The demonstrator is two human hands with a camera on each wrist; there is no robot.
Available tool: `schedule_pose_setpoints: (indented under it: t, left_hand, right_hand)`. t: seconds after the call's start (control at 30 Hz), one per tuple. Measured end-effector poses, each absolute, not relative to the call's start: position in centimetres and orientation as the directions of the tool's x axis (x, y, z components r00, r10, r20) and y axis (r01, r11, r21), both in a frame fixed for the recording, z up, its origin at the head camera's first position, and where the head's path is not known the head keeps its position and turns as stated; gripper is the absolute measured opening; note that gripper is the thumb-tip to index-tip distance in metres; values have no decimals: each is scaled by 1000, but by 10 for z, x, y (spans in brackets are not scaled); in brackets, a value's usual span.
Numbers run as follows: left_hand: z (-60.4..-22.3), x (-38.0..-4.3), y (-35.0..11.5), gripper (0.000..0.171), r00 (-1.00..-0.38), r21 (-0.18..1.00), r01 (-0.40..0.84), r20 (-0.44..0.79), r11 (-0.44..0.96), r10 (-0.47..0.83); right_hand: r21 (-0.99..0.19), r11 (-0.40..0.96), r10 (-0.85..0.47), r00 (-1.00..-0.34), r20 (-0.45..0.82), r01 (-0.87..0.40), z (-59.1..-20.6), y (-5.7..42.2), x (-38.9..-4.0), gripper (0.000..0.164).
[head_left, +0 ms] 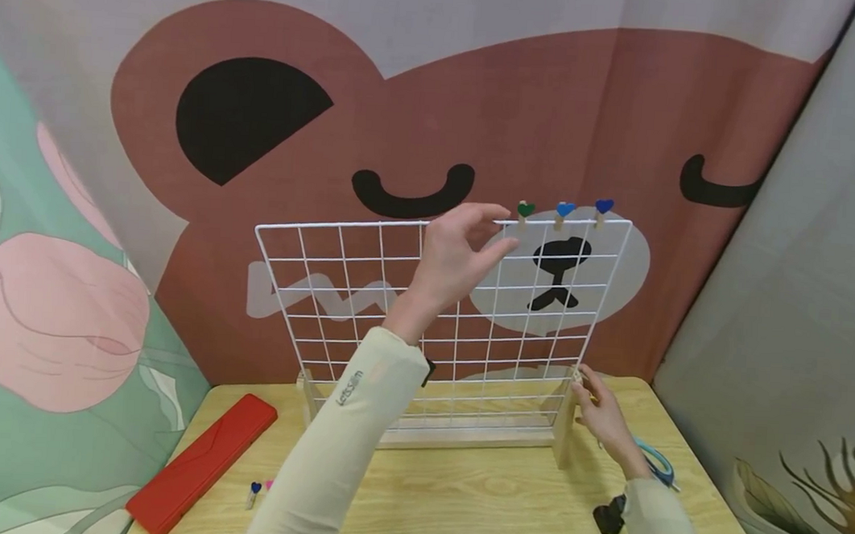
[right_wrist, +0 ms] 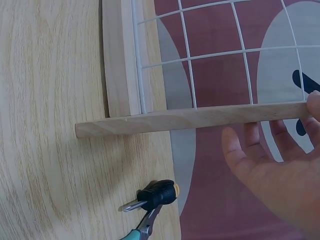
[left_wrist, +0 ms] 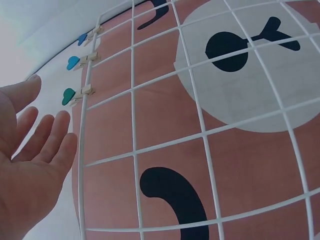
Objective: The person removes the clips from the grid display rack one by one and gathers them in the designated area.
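Note:
A white wire grid (head_left: 357,225) stands upright in a wooden stand, in front of a curtain with a printed bear. Three small wooden clothespins are clipped on its top bar near the right end: one with a green heart (head_left: 525,210), one with a light blue heart (head_left: 564,210) and one with a dark blue heart (head_left: 604,206). My left hand (head_left: 453,252) is raised at the top bar, just left of the green-heart clothespin, its fingers apart and nothing between them. Lower down, my right hand (head_left: 606,419) grips the upper end of the stand's right wooden post (right_wrist: 190,119), thumb on top and fingers behind.
A long red case (head_left: 203,465) lies at the table's left. Near it are a clothespin with a dark blue heart (head_left: 255,489) and a pink piece (head_left: 268,484) partly behind the left sleeve. Right of the stand lie a stubby black screwdriver (right_wrist: 157,193) and a teal-handled tool (right_wrist: 145,227).

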State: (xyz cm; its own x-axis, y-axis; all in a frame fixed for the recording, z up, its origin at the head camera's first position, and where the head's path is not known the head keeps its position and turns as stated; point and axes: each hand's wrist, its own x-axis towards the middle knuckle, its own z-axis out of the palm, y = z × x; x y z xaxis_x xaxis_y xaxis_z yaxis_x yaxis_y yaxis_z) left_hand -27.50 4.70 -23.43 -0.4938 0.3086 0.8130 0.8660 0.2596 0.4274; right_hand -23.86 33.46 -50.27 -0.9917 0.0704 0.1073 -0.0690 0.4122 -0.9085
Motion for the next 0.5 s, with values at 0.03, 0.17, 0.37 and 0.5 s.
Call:
schedule_pose_setpoints:
  t: [0.03, 0.17, 0.37, 0.5]
  left_hand:
    - [-233, -276, 48, 27, -486, 417, 870, 817, 265, 311]
    - [-229, -278, 51, 27, -470, 385, 874, 827, 298, 310]
    - [-222, -280, 61, 30, -485, 369, 860, 806, 352, 340]
    - [-219, -281, 69, 31, -540, 391, 826, 756, 406, 370]
  right_hand:
    - [-908, 412, 70, -991, 110, -72, -503, 335, -238, 59]
    - [-909, 410, 69, -991, 114, -76, -502, 335, -237, 59]
    - [-909, 411, 79, -990, 115, -72, -502, 336, -235, 58]
    - [-910, 409, 84, -991, 109, -66, -503, 336, -233, 59]
